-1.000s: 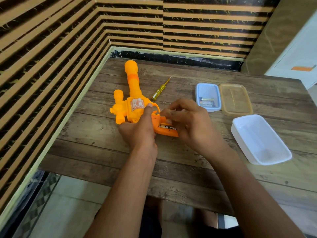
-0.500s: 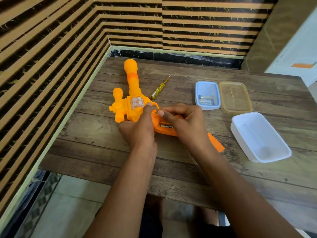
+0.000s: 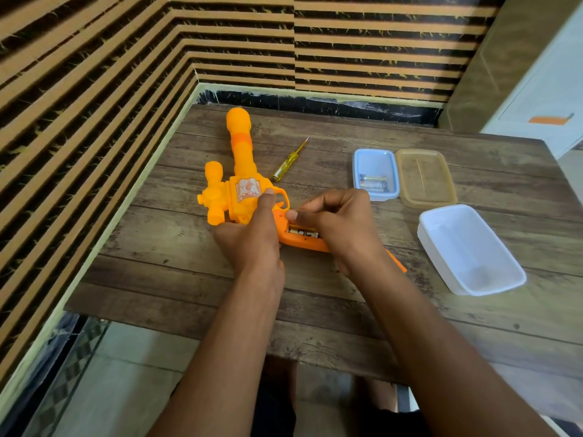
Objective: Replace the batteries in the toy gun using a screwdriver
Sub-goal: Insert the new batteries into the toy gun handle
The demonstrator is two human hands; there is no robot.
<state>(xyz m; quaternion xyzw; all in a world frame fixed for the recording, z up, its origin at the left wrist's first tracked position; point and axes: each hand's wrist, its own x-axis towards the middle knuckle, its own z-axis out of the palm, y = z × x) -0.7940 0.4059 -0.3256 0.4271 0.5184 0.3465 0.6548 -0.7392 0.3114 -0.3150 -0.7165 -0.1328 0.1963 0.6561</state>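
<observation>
The toy gun (image 3: 243, 171) lies on the surface (image 3: 176, 279), barrel pointing away and grip running rightward; the left hand (image 3: 249, 244) grips its body while the nearer right hand (image 3: 344, 225) pinches the exposed battery (image 3: 303, 232).

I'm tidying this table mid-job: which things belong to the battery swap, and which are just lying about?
In the job:
toy gun
battery in its grip
screwdriver
batteries in the blue box
orange cover

Lying about, it seems:
tan lid
white tub
</observation>
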